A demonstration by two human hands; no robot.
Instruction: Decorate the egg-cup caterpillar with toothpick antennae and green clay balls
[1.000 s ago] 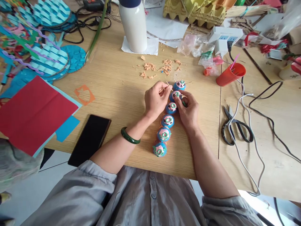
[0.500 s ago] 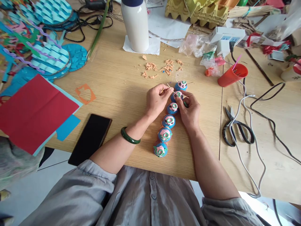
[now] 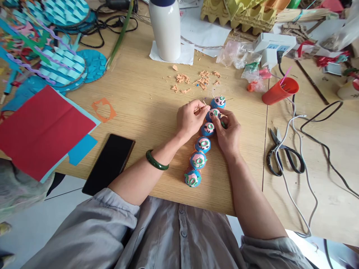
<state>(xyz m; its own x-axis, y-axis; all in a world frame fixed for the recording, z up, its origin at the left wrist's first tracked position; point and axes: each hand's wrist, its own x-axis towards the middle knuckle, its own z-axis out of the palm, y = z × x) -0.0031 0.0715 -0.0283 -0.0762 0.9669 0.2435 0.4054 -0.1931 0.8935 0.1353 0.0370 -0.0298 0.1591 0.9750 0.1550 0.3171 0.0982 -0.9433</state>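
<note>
A row of several joined blue domes with pink, green and black decoration runs away from me, its near end being the lowest dome (image 3: 192, 178). My left hand (image 3: 191, 118) pinches a thin wooden stick (image 3: 205, 103) against the left side of the second dome from the far end (image 3: 215, 113). From the other side, my right hand (image 3: 228, 131) steadies that same dome, thumb on its front and fingers behind. Another thin stick (image 3: 226, 113) shows at the right fingers. The farthest dome (image 3: 218, 101) has a thin stick on each side.
Orange shavings (image 3: 203, 80) lie beyond the row, near a white flask (image 3: 165, 31). A phone (image 3: 109, 164) and red paper (image 3: 45, 130) are at left. Scissors (image 3: 284, 153), looping cables (image 3: 301, 149) and a red cup (image 3: 280, 90) stand to the right.
The view has shifted slightly, so the tabletop things appear a little farther right. Both hands keep nearly the same hold at the second dome, the stick still in my left fingers.
</note>
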